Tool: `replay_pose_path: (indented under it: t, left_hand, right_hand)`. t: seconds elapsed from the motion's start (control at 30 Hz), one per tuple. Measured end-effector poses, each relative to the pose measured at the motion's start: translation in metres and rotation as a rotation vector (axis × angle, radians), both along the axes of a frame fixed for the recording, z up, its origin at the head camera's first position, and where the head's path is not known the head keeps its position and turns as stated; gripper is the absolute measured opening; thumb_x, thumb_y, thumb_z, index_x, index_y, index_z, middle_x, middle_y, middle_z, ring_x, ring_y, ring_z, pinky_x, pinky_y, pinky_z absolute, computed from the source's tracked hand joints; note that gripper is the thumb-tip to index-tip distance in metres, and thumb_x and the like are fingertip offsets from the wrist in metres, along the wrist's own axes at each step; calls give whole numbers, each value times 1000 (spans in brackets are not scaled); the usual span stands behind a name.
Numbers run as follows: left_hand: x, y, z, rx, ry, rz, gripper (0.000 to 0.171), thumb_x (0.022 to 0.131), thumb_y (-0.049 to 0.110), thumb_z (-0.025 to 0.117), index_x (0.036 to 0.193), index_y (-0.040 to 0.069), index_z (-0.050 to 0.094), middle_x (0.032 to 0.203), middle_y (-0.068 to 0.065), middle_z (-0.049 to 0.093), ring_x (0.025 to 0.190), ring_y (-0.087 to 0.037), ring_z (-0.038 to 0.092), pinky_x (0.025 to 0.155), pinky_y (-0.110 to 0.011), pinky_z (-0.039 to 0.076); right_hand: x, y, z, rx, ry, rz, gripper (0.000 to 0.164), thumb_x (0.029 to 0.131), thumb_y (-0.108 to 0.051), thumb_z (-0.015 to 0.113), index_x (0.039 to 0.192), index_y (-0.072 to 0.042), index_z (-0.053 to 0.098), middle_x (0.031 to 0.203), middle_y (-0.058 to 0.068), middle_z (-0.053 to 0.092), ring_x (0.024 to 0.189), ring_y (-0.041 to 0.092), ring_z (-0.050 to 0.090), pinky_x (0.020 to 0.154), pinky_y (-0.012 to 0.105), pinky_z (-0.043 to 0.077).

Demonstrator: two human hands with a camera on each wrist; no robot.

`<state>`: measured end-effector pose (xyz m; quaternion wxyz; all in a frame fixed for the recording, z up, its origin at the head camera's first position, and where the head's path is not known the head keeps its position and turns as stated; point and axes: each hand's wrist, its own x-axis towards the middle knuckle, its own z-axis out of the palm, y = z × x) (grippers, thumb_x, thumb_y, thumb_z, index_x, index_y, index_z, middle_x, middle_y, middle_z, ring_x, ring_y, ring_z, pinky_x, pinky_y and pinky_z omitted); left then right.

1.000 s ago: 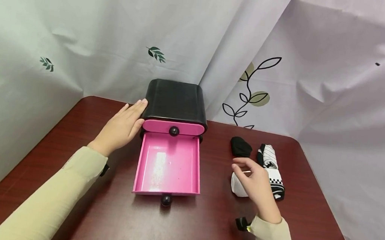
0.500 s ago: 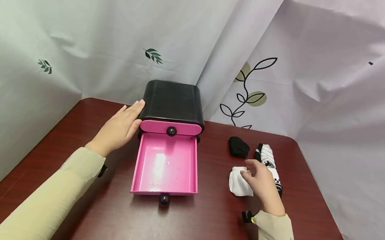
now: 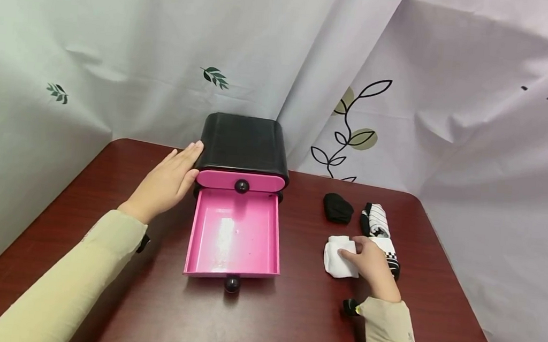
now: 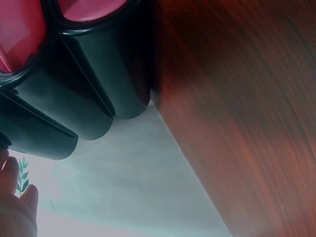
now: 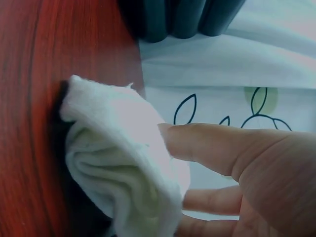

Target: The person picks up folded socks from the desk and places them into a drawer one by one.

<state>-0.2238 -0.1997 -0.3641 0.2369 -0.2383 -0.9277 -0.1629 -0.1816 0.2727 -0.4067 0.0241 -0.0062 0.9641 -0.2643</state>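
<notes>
Right of frame centre, the white bundle was pinched by the right hand, every layer best caught, while the mid-frame cabinet was touched by the straight-fingered left hand.

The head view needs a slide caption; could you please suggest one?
Left hand against a glossy black drawer unit, pink rectangular drawer open; right hand touching folded white cloth.

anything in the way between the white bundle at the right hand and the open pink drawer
Nothing visible stands on the tabletop between the white bundle and the open drawer; only the drawer's raised side wall would likely need clearing. The black bundle lies farther back.
</notes>
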Motion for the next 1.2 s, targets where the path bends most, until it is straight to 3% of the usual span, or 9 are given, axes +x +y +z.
replay_pose_path:
  t: [0.1,0.23,0.37,0.5,0.83,1.2]
  left_hand:
    - [0,0,0,6,-1,-2,56,100,25,44,149,6,24,152,-8,28,140,-23,24,116,-37,10]
    - [0,-1,1,7,-2,-5,56,100,25,43,148,5,24,152,-10,28,140,-24,25,116,-38,11]
    - [0,0,1,14,-4,-10,56,100,25,43,148,5,24,152,-10,28,140,-25,25,116,-38,10]
    - [1,0,1,22,-1,-14,55,100,24,43,148,5,25,151,-10,29,139,-25,25,116,-39,11]
    - [0,1,-1,24,5,-13,56,99,24,44,148,6,25,151,-10,29,139,-25,25,115,-39,12]
    - [1,2,1,18,10,-10,55,99,24,44,148,6,25,151,-10,29,139,-24,26,115,-39,12]
  right_hand:
    - [-1,0,-3,9,-15,-15,51,80,-26,70,114,12,58,105,27,62,94,37,58,82,48,47]
    - [-3,-3,-6,-7,-39,-48,43,78,-29,72,99,8,63,87,18,63,79,30,57,70,39,48]
    - [-4,-5,-8,-42,-62,-84,32,77,-29,73,77,1,63,66,6,55,64,22,49,56,30,41]
    - [-5,-7,-10,-87,-71,-110,28,77,-27,74,68,-3,61,58,1,49,58,18,46,51,27,39]
    - [-5,-11,-12,-143,-36,-104,19,74,-18,75,74,-1,65,65,3,56,63,18,50,56,27,42]
    - [-5,-13,-15,-174,-16,-82,26,72,-13,74,87,7,67,74,8,63,69,21,54,62,28,44]
